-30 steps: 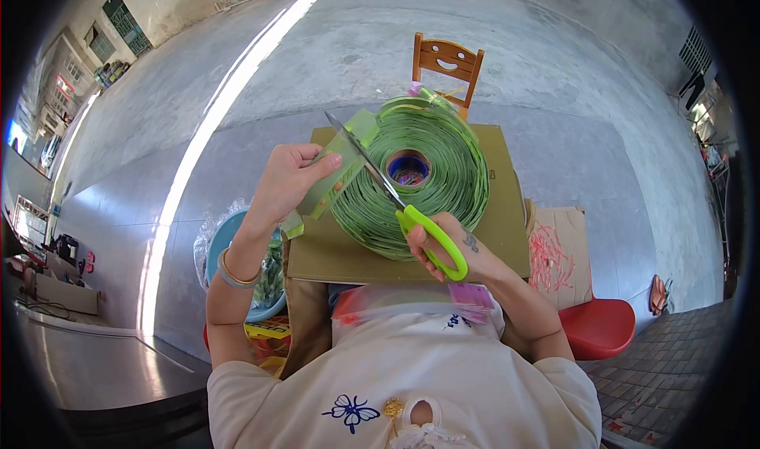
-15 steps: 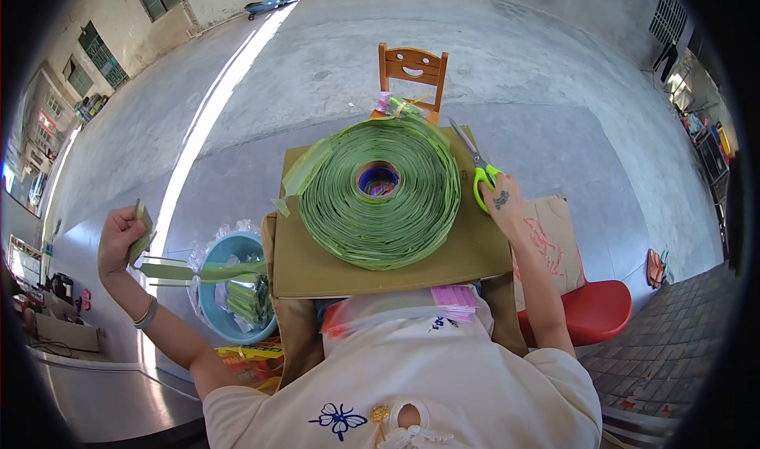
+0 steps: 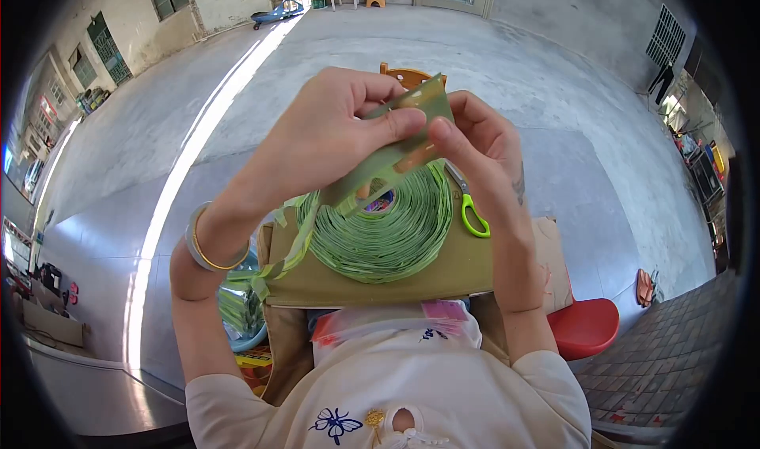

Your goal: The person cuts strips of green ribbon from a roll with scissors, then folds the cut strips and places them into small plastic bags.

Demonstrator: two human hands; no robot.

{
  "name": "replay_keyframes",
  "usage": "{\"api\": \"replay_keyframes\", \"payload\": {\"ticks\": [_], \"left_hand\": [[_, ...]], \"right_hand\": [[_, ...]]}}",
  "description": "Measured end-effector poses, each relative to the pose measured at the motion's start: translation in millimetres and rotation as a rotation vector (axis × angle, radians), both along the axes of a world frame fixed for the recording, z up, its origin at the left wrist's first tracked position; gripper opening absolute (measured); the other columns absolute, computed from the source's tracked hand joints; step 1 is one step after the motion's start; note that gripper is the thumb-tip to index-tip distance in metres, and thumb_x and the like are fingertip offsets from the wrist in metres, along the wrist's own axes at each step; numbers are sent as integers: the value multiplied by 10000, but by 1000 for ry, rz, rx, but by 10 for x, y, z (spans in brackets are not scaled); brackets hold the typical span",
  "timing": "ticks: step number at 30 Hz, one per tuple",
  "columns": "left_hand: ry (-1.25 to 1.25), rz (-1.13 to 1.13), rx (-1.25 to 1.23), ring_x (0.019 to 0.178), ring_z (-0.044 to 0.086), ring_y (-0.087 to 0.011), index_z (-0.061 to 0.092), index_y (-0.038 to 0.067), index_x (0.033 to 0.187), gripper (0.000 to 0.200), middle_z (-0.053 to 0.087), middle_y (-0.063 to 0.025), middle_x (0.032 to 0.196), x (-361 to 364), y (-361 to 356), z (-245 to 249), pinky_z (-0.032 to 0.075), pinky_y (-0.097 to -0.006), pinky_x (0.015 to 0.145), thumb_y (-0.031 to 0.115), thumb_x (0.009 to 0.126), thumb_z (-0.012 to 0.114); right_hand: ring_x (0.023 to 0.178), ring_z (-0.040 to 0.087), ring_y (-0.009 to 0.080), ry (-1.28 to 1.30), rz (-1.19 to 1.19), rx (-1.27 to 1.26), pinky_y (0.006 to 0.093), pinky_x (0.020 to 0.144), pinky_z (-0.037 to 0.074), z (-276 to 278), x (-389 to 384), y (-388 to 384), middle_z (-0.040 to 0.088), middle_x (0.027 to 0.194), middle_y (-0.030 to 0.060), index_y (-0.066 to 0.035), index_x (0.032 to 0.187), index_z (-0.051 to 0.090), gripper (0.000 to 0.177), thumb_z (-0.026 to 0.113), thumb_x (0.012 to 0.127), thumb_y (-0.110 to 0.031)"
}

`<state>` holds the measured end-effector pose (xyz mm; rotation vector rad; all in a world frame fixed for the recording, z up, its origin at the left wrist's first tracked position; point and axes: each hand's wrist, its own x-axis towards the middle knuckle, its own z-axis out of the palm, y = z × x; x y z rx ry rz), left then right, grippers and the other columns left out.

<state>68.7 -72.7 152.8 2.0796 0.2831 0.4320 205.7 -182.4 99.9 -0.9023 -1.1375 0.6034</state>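
Raised over the table, my left hand [image 3: 356, 121] pinches a green translucent plastic strip [image 3: 431, 105] between thumb and fingers. My right hand [image 3: 483, 136] grips the same strip near its upper end, thumb and fingers closed. Its lower part trails down to the left over a big flat roll of green plastic strip [image 3: 380, 255]. That roll lies on an olive-coloured board [image 3: 301, 292], partly hidden by my hands. Beside it at the right are scissors [image 3: 473, 218] with lime-green handles, untouched, their blades partly covered by my right hand.
A blue basin [image 3: 260, 340] with green plastic bundles stands left of the board. To the right are a red seat [image 3: 586, 328] and a cardboard piece [image 3: 552, 259]. A wooden chair [image 3: 393, 69] is beyond the table. Pink-edged plastic bags [image 3: 396, 319] lie on my lap.
My left hand came from the far left to above the roll, bringing the strip. My right hand let go of the scissors, which lie on the board, and took hold of the strip.
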Motion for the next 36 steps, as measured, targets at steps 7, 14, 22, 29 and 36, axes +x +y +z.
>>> {"api": "replay_keyframes", "payload": {"ticks": [7, 14, 22, 29, 36], "left_hand": [[135, -293, -393, 683, 635, -143, 555, -42, 991, 303, 650, -123, 790, 43, 253, -310, 506, -232, 623, 217, 842, 606], [16, -245, -237, 760, 636, -183, 625, -29, 902, 197, 654, -126, 890, -127, 262, -227, 506, -294, 740, 145, 810, 632], [-288, -89, 40, 848, 614, -160, 695, 29, 859, 122, 661, -140, 923, -47, 134, -214, 423, -309, 892, 90, 757, 668], [-325, 58, 109, 732, 600, -101, 693, 18, 859, 130, 674, -86, 837, -70, 230, -316, 478, -250, 731, 108, 769, 668], [-226, 176, -22, 660, 570, -70, 602, -2, 1037, 367, 653, -73, 797, -34, 238, -286, 447, -187, 594, 277, 804, 651]], "right_hand": [[599, 572, 97, -104, -372, 176, 221, 553, 474, 113, 420, -95, 611, 699, 63, 34, 803, 579, 191, 618, 838, -149], [605, 580, 112, 108, -210, 27, 235, 542, 489, -45, 578, -32, 616, 737, 64, 13, 825, 574, 205, 591, 858, -189], [773, 571, 114, 319, 302, -253, 274, 708, 490, -726, -152, 395, 592, 904, 36, -22, 990, 555, 182, 513, 889, -168], [1169, 431, 206, 379, 551, 176, 382, 935, 401, -781, -240, 578, 411, 1275, 84, -78, 1341, 278, 588, 448, 900, -427], [827, 609, 209, 464, 442, 21, 298, 710, 516, -543, -552, 635, 590, 884, 92, -16, 1024, 487, 241, 411, 944, -231]]}}
